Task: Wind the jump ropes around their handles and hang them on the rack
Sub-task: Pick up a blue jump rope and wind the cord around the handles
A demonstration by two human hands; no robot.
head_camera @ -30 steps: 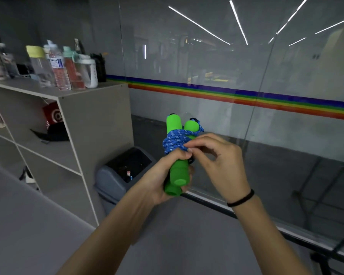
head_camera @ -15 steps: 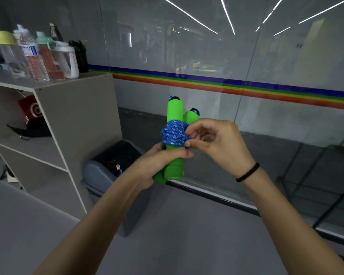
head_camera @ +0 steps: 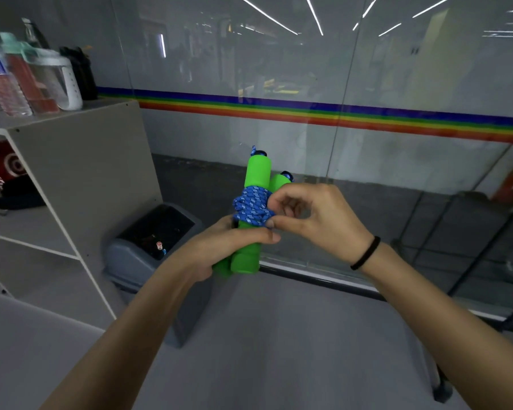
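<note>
The jump rope [head_camera: 253, 202] is held up in mid-air at the middle of the view, in front of a glass wall [head_camera: 397, 63]. Its 2 green foam handles [head_camera: 258, 176] sit side by side and roughly upright, 1 standing higher than the other. The blue braided cord [head_camera: 249, 207] is wound in a tight band around the middle of both handles, with no loose length in sight. The left hand [head_camera: 219, 250] grips the lower half of the pair, thumb laid across the front just under the band. The right hand [head_camera: 314, 220] is at the band's right edge, its fingers [head_camera: 282, 224] curled, thumb and forefinger pinching the cord there, probably tucking the end under a turn. The bundle looks light. The foam should give a little and resist slipping, while the cord is soft and limp and would likely loosen if the end is released too soon. The safest hold seems to be around the handles just below the band, squeezing both together. To the left stand a grey bin [head_camera: 148, 241] and a grey shelf unit [head_camera: 80, 173] topped with bottles [head_camera: 27, 75]. No hanging rack can be picked out.
</note>
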